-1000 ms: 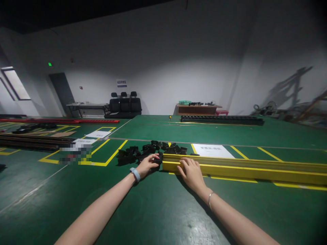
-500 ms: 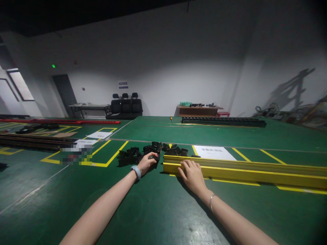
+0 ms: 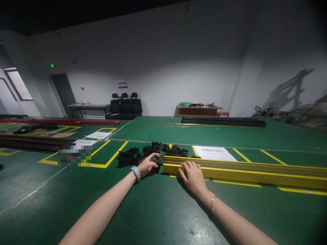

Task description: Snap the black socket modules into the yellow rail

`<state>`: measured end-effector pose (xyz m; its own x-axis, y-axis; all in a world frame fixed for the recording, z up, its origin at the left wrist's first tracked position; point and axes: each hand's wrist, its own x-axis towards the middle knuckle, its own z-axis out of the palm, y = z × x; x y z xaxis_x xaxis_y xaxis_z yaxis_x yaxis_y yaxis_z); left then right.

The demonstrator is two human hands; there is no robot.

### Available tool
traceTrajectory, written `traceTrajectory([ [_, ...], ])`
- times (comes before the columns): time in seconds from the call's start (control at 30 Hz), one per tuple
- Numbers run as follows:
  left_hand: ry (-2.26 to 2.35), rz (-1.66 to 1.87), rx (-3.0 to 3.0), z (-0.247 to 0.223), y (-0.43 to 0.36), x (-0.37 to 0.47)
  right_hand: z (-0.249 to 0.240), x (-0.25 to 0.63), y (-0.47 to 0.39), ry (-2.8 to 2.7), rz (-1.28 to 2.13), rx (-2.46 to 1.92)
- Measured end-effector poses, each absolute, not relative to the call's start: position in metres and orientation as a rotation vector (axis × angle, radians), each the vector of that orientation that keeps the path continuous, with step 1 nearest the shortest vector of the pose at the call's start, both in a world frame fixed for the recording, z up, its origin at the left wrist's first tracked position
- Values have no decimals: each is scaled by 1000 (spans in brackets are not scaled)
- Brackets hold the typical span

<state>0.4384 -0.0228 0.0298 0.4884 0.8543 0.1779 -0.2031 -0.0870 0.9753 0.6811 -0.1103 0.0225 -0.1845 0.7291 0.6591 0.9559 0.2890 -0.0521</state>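
A long yellow rail [image 3: 245, 172] lies across the table, its left end in front of me. My left hand [image 3: 148, 165] pinches a small black block [image 3: 159, 160] between thumb and fingers, right at that end of the rail. Whether the block touches the rail or has entered it, I cannot tell. My right hand [image 3: 192, 175] is curled over the rail's near side, close to the same end, with its fingers on the top edge. Behind my left hand is a pile of loose black blocks [image 3: 130, 155], with more blocks [image 3: 175, 150] just behind the rail's end.
The green table [image 3: 153, 211] carries yellow tape outlines. A printed white sheet [image 3: 214, 153] lies behind the rail. Dark rails [image 3: 30, 141] lie at the left and a black toothed strip [image 3: 222, 121] at the back. Black seats [image 3: 126, 106] stand by the wall.
My left hand now shows a black block in its fingers, held out toward the rail's end. The right hand and the rail have hardly moved.
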Motion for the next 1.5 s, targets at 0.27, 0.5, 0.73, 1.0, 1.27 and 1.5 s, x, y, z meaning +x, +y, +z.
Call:
traceTrajectory([
  [0.27, 631, 911, 1344, 31, -28, 440, 25, 681, -113, -1985, -514, -1521],
  [0.5, 707, 951, 1388, 26, -26, 441, 26, 681, -113, -1975, -547, -1520],
  [0.73, 739, 1022, 1404, 25, -30, 444, 28, 680, -115, -1986, -510, -1554],
  [1.0, 718, 1130, 1360, 25, -30, 447, 26, 680, -113, -1975, -538, -1529],
  [1.27, 738, 1147, 1385, 17, -30, 448, 26, 680, -112, -1979, -537, -1533],
  [1.5, 716, 1145, 1420, 16, -30, 447, 27, 680, -114, -1977, -526, -1542],
])
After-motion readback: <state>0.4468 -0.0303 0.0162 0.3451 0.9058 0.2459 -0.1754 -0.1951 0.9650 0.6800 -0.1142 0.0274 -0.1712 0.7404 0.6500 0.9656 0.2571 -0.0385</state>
